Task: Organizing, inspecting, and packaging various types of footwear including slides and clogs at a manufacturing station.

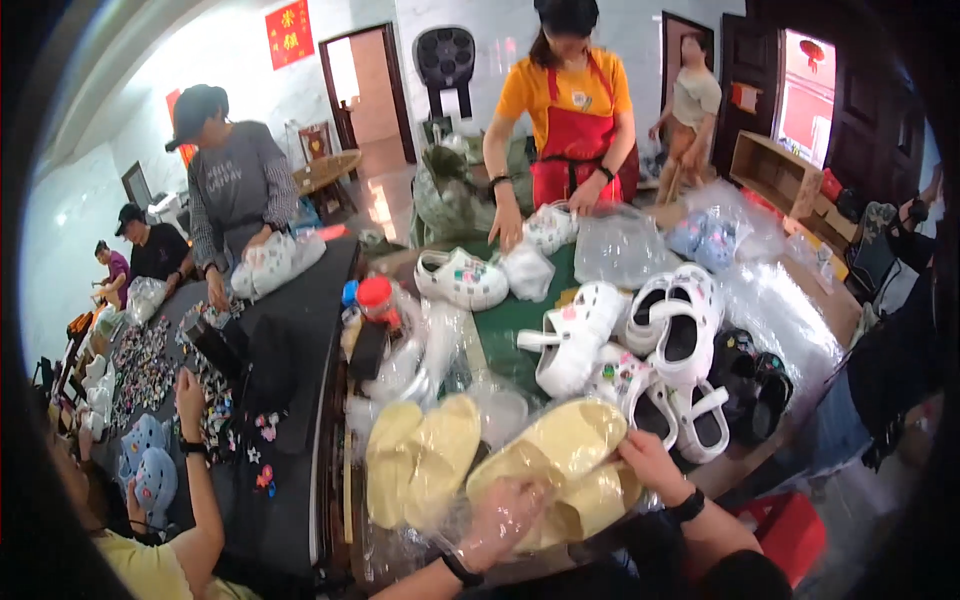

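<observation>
A pair of pale yellow slippers (585, 440) is between my hands at the near edge of the table. My right hand (652, 466) grips the right end of the upper slipper, thumb on top. My left hand (508, 512) is closed at the pair's near left side, its fingers partly blurred behind shiny clear film. A second pair of pale yellow slippers (425, 460) lies just left, in clear plastic wrapping. Beyond the held pair are white clogs (575, 340) with small charms, some piled up at the right (688, 325).
Black clogs (752, 385) and a clear plastic sheet (785, 320) lie at the right. A red-lidded jar (377, 300) stands at the left. Across the table a person in a red apron (572, 130) handles white clogs. Other people work at a dark table (290, 350) strewn with charms.
</observation>
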`<action>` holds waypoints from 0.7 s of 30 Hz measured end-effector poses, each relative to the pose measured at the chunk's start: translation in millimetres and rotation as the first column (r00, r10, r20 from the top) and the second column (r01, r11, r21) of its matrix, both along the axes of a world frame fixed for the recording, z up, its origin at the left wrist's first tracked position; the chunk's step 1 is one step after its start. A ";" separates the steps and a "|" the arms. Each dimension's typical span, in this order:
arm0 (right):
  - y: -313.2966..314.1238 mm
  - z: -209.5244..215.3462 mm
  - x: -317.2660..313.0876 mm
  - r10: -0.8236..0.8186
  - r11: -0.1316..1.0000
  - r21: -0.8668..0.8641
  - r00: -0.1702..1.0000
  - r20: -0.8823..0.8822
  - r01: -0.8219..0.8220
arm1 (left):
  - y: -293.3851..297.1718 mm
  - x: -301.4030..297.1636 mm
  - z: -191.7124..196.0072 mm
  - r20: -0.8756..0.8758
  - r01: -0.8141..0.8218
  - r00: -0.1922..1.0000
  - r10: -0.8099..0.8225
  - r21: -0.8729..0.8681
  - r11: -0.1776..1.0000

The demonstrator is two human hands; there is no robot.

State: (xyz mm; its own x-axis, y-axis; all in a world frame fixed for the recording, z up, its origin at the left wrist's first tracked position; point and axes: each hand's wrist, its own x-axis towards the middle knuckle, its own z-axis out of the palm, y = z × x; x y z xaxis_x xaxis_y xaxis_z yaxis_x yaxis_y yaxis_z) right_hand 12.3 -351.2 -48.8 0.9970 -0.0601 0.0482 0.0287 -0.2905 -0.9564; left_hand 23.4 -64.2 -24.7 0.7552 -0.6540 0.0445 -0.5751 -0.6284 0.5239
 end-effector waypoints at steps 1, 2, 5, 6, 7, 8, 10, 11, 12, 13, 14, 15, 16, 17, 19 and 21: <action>2.5 11.1 0.4 0.015 0.999 0.030 1.000 -0.015 -0.014 | -0.5 -5.9 8.0 -0.043 -0.001 0.999 0.002 0.006 1.000; 4.6 29.0 1.0 0.020 0.998 0.056 1.000 -0.023 -0.018 | -3.4 -7.3 25.9 0.153 0.009 0.988 0.002 -0.076 0.997; 11.1 62.2 5.4 0.056 0.996 0.071 0.995 -0.082 -0.050 | -8.9 -13.7 32.5 0.342 -0.010 0.937 0.074 -0.185 0.983; 12.4 59.5 8.5 0.065 0.996 0.073 0.994 -0.093 -0.058 | -8.5 -13.7 28.8 0.376 -0.039 0.919 0.121 -0.219 0.975; 13.4 57.0 11.0 0.094 0.994 0.069 0.992 -0.087 -0.088 | -6.5 -14.0 23.9 0.487 -0.013 0.858 0.163 -0.297 0.955; 14.4 56.0 12.0 0.122 0.991 0.065 0.990 -0.078 -0.117 | -4.6 -18.2 17.6 0.483 -0.019 0.859 0.168 -0.297 0.955; 26.7 62.0 12.6 0.148 0.982 0.125 0.988 -0.044 -0.142 | 1.6 -26.0 5.6 0.542 -0.075 0.816 0.202 -0.246 0.966; 32.4 71.2 12.3 0.160 0.982 0.111 0.986 -0.048 -0.154 | 3.6 -27.0 3.0 0.532 -0.048 0.819 0.216 -0.312 0.949; 35.6 76.3 10.0 0.169 0.982 0.098 0.984 -0.054 -0.163 | 5.6 -26.7 1.6 0.535 -0.048 0.816 0.219 -0.314 0.948; 34.6 70.2 10.8 0.174 0.982 0.091 0.983 -0.057 -0.169 | 7.9 -24.3 -0.1 0.579 0.026 0.803 0.141 -0.270 0.963; 35.8 72.3 10.4 0.175 0.982 0.086 0.983 -0.050 -0.170 | 9.6 -22.1 -0.3 0.619 0.099 0.783 0.062 -0.222 0.970; 35.8 74.7 8.8 0.194 0.980 0.060 0.979 -0.056 -0.191 | 9.6 -23.0 2.0 0.624 0.102 0.779 0.063 -0.225 0.969; 35.7 77.1 7.3 0.212 0.977 0.033 0.975 -0.062 -0.211 | 9.6 -25.4 6.6 0.572 0.062 0.811 0.120 -0.288 0.956; 37.7 78.9 6.3 0.203 0.979 -0.017 0.978 -0.037 -0.204 | 9.5 -27.9 10.9 0.515 0.020 0.839 0.174 -0.349 0.937; 37.9 82.0 9.5 0.182 0.979 -0.089 0.983 -0.019 -0.183 | 10.3 -31.2 12.3 0.501 -0.001 0.841 0.202 -0.372 0.928; 40.9 89.1 15.8 0.157 0.969 -0.188 0.987 -0.023 -0.159 | 14.1 -34.4 18.5 0.486 -0.029 0.841 0.236 -0.395 0.918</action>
